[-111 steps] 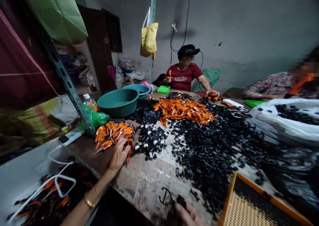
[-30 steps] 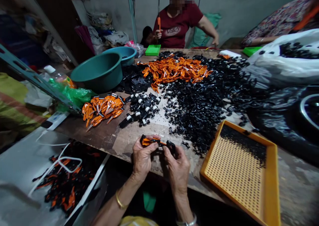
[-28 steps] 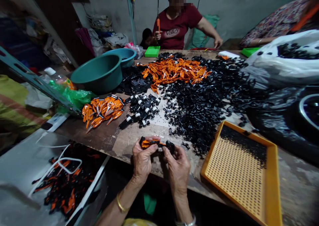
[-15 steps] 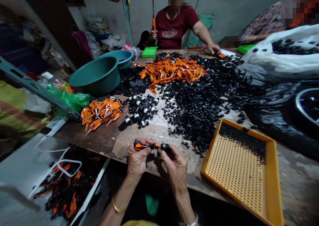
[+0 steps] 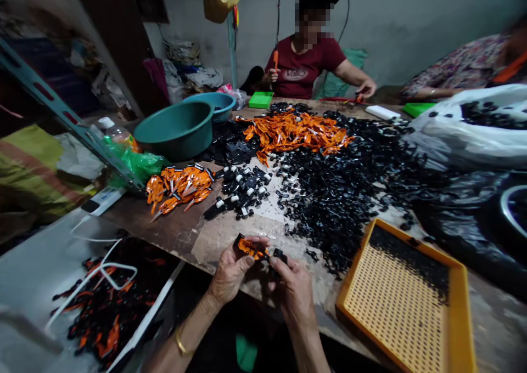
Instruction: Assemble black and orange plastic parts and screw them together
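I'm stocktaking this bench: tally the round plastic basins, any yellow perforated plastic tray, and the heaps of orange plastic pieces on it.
Dark green round plastic basin and blue basin: 2
Yellow perforated plastic tray: 1
Larger heap of orange plastic pieces and smaller heap: 2
Total: 5

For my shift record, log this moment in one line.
Left hand: holds orange-black part | Right hand: holds black part | Parts joined: unclear | Tray: right of hands, black bits inside

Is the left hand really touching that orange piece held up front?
Touching. The head view shows the left hand holding the orange piece, thumb on its near side and fingers along the far side.
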Motion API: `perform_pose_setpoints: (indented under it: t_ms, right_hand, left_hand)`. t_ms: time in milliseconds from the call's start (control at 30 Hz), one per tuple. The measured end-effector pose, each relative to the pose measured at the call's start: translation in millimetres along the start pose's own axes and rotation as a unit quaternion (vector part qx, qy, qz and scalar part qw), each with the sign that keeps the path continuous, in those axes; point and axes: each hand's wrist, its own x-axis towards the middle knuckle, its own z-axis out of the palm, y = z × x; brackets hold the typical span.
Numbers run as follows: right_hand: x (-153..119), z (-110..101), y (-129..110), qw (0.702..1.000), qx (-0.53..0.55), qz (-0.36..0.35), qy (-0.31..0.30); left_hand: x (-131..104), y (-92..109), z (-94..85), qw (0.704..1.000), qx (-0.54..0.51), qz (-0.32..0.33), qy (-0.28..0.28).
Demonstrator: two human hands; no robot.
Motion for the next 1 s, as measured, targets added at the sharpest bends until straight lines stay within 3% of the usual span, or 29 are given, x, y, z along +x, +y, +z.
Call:
perform_pose_setpoints:
  t_ms: [100, 200, 300, 367, 433, 500, 567, 667, 800, 867, 1000]
  right_hand:
    - [-1, 9, 4, 0.998, -0.044, 0.026, -0.021]
    - [4, 17, 4, 0.983, -0.137, 0.016, -0.118]
    - [22, 26, -7, 0.937, -0.284, -0.121, -0.161]
    - [40, 38, -16, 0.864, -0.408, -0.270, -0.117]
    - [59, 57, -20, 0.757, -0.515, -0.390, -0.095]
    - [78, 81, -18, 0.651, -0.592, -0.460, -0.121]
    - [93, 105, -10, 0.563, -0.637, -0.501, -0.160]
    - [109, 130, 1, 0.500, -0.659, -0.526, -0.199]
    - [113, 131, 0, 0.482, -0.658, -0.547, -0.189]
    - [105, 117, -5, 0.513, -0.631, -0.556, -0.171]
    - [77, 71, -11, 0.717, -0.460, -0.505, -0.141]
  left_hand:
    - [-1, 5, -10.5, 0.999, -0.029, 0.022, 0.028]
    - [-1, 18, -28.2, 0.995, -0.046, 0.041, 0.083]
    - [-4, 38, -51.0, 0.987, -0.055, 0.055, 0.141]
    - [-9, 49, -65.8, 0.982, -0.062, 0.062, 0.169]
    - [-14, 55, -77.8, 0.978, -0.075, 0.063, 0.185]
    - [-20, 57, -85.8, 0.976, -0.093, 0.054, 0.190]
    - [-25, 57, -90.6, 0.974, -0.115, 0.040, 0.191]
    - [-30, 56, -95.3, 0.969, -0.150, 0.021, 0.195]
    - [-29, 57, -101.3, 0.958, -0.186, -0.002, 0.217]
    - [-27, 58, -103.4, 0.953, -0.199, -0.014, 0.230]
    - [-23, 60, -104.5, 0.945, -0.218, -0.037, 0.240]
